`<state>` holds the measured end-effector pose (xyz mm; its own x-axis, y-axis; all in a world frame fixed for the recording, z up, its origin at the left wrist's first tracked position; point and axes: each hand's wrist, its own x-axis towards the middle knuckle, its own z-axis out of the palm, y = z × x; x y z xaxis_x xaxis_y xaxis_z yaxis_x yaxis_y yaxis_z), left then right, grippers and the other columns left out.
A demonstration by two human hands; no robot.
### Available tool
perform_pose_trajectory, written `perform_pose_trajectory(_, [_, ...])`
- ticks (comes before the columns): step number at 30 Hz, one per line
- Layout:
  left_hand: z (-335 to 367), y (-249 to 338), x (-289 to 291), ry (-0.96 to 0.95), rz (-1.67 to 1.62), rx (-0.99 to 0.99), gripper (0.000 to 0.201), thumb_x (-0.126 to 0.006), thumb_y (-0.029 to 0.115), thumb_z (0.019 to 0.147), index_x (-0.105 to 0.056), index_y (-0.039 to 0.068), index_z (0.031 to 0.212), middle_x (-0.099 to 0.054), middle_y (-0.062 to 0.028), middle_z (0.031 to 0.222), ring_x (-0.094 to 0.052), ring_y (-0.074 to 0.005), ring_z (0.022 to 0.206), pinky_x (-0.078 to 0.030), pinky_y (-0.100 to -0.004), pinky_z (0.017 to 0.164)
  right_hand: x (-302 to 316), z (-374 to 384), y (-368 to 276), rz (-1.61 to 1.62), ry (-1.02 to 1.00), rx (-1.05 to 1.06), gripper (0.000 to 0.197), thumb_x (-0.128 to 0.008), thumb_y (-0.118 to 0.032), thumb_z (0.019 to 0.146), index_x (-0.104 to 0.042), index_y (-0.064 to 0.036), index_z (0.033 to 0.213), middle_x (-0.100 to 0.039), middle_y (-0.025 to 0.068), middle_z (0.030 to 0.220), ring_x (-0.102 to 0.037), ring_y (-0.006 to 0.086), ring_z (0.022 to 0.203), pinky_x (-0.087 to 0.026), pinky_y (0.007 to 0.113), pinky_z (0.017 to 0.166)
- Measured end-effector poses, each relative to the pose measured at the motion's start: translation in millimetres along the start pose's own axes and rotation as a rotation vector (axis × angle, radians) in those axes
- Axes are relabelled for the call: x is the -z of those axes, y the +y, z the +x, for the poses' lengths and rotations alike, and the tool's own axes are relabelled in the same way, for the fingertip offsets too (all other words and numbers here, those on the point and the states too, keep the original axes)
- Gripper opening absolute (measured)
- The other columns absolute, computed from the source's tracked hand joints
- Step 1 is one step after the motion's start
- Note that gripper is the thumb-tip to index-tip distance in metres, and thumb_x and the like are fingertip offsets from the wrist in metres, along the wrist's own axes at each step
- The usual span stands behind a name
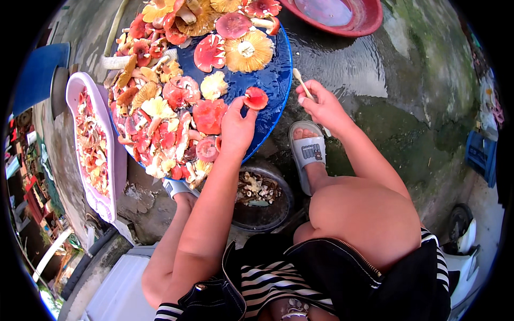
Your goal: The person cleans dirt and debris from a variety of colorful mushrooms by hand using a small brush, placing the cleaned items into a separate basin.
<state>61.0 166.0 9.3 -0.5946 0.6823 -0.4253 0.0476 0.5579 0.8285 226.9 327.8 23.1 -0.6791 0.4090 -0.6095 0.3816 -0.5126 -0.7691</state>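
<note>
Two hands over one blue round tray (273, 80) heaped with red and yellow mushrooms, too many to count. Left hand (236, 128) closed on one small red mushroom (256, 98) at the tray's near right edge. Right hand (321, 104), just right of the tray, gripping one thin pale stick (301, 81). One white tub (80, 85) of mushroom pieces at far left; one dark bowl (278, 208) of trimmings near, below the tray; one red basin (369, 21) far right. Wet concrete floor (407, 107) beneath.

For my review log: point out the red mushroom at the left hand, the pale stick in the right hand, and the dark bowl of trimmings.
red mushroom (256, 98), head view, cap centre.
pale stick (301, 81), head view, upper shaft.
dark bowl (282, 206), head view, right inner wall.
</note>
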Motion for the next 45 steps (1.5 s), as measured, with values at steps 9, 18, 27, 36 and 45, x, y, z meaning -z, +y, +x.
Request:
perform_pose_trajectory(9, [-10, 53, -12, -0.290, -0.206, -0.184, 0.023, -0.067, 0.010, 0.090, -0.066, 0.002, 0.112, -0.069, -0.0083, 0.108, -0.065, -0.0175, 0.100, -0.049, -0.0304, 0.091, -8, 15, 16, 0.331, 0.009, -0.032, 0.006, -0.054, -0.009, 0.096, -0.054, -0.0072, 0.102, -0.057, 0.0035, 0.080, -0.050, 0.0087, 0.056, -0.037, 0.024, 0.044])
perform_pose_trajectory(18, [-4, 45, -13, -0.068, -0.310, 0.043, 0.024, -0.060, 0.015, 0.099, -0.064, 0.001, 0.119, -0.067, -0.0034, 0.111, -0.059, -0.0089, 0.103, -0.045, -0.0254, 0.092, -7, 12, 22, 0.266, -0.013, -0.109, 0.010, -0.052, -0.016, 0.098, -0.057, -0.0086, 0.101, -0.060, 0.0019, 0.082, -0.057, 0.0098, 0.061, -0.048, 0.026, 0.053])
perform_pose_trajectory(27, [-9, 40, -3, -0.147, -0.355, -0.054, 0.024, -0.064, 0.010, 0.096, -0.066, 0.001, 0.118, -0.068, -0.0011, 0.111, -0.060, -0.0081, 0.102, -0.047, -0.0259, 0.093, 2, -16, -26, -0.579, 0.104, 0.456, 0.033, -0.047, -0.028, 0.104, -0.058, -0.0087, 0.129, -0.055, 0.0058, 0.078, -0.055, 0.0165, 0.065, -0.043, 0.032, 0.054])
perform_pose_trajectory(36, [-12, 18, 4, -0.026, -0.388, 0.001, 0.031, -0.067, 0.008, 0.093, -0.066, 0.001, 0.123, -0.069, -0.0021, 0.114, -0.061, -0.0083, 0.104, -0.047, -0.0256, 0.095, -25, -32, -41, -1.088, 0.154, 0.495, 0.047, -0.057, -0.003, 0.092, -0.060, -0.0283, 0.132, -0.063, 0.0085, 0.090, -0.065, 0.0287, 0.077, -0.053, 0.038, 0.067])
perform_pose_trajectory(45, [-11, 8, 5, 0.039, -0.374, -0.034, 0.028, -0.068, 0.008, 0.092, -0.068, 0.000, 0.120, -0.070, -0.0021, 0.111, -0.062, -0.0082, 0.100, -0.048, -0.0250, 0.092, -26, -27, -27, -0.886, 0.041, 0.503, 0.039, -0.058, -0.005, 0.093, -0.064, -0.0213, 0.128, -0.071, 0.0145, 0.101, -0.068, 0.0320, 0.086, -0.055, 0.039, 0.074])
